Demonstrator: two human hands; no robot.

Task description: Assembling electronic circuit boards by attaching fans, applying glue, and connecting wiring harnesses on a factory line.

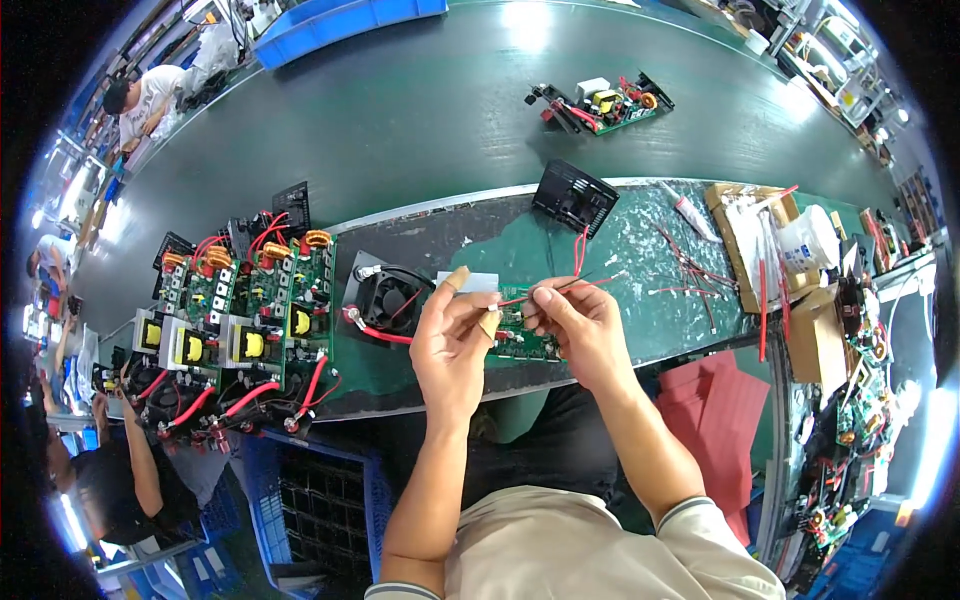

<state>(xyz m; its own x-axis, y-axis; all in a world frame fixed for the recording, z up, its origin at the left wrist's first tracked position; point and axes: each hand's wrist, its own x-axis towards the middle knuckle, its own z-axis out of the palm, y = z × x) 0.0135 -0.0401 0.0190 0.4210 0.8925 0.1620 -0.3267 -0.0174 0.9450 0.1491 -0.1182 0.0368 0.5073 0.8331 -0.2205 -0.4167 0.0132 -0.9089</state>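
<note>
My left hand point(452, 345) wears tan finger cots and pinches the small white connector end of a thin red and black wire lead point(515, 300). Along the same lead, the fingertips of my right hand point(582, 325) are closed on the wires, whose loose ends stick out to the right. Under both hands lies a green circuit board point(530, 345), largely covered by them. Left of my left hand sits a black cooling fan point(390, 298) with a thick red cable point(378, 332). Beyond my hands, a black vented end panel point(575, 198) trails red wires.
Several assembled circuit boards point(240, 300) crowd the bench's left. Loose wire leads point(695, 265) and an open cardboard box point(735, 240) lie right. Past the bench edge, a conveyor belt point(430, 120) carries another board assembly point(605, 105). A blue crate point(262, 510) stands below left; co-workers are farther left.
</note>
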